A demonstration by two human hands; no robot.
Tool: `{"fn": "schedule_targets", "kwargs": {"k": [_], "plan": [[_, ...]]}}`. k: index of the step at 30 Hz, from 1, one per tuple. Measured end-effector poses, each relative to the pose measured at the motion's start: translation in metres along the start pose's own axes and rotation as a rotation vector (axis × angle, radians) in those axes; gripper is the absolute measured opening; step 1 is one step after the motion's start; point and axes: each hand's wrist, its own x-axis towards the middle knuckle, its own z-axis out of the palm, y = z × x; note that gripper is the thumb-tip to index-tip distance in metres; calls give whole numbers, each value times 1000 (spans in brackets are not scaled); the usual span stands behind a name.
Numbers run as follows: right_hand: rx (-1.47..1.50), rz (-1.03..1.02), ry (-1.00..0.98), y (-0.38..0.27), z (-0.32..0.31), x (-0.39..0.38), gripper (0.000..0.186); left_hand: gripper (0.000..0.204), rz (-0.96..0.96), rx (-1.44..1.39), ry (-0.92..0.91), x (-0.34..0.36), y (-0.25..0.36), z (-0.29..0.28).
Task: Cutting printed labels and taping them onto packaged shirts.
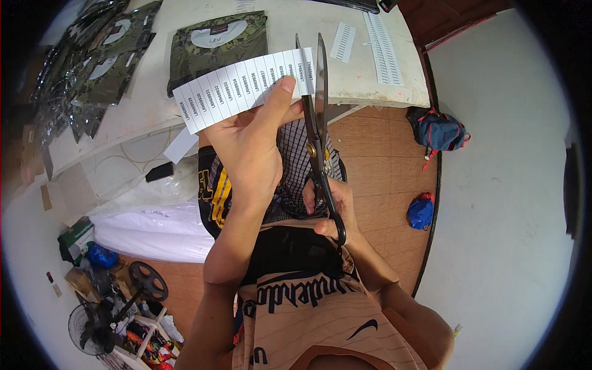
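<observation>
My left hand (253, 135) pinches a white paper strip (216, 102) printed with rows of codes, thumb on top near its right end. With my right hand (336, 206) I hold a pair of scissors (317, 132) by its black handles. The scissor blades point away from me and stand apart, with the right end of the strip between them. Just beyond the strip, a folded camouflage shirt (219, 46) in clear plastic lies on the white table (370, 92).
More bagged camouflage shirts (105, 68) lie at the table's left. Two printed label sheets (383, 49) rest on its right. A dark phone (160, 172) lies below the table's near edge. Bags (441, 129) sit on the floor at right; a fan (92, 327) stands lower left.
</observation>
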Motion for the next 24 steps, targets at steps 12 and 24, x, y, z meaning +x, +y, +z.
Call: {"fn": "schedule_targets", "kwargs": {"k": [12, 24], "plan": [[-9, -52, 44, -2, 5, 4, 51, 19, 30, 52, -29, 1, 0, -2], [-26, -79, 63, -3, 6, 4, 46, 18, 33, 113, -22, -1, -1, 0]]}}
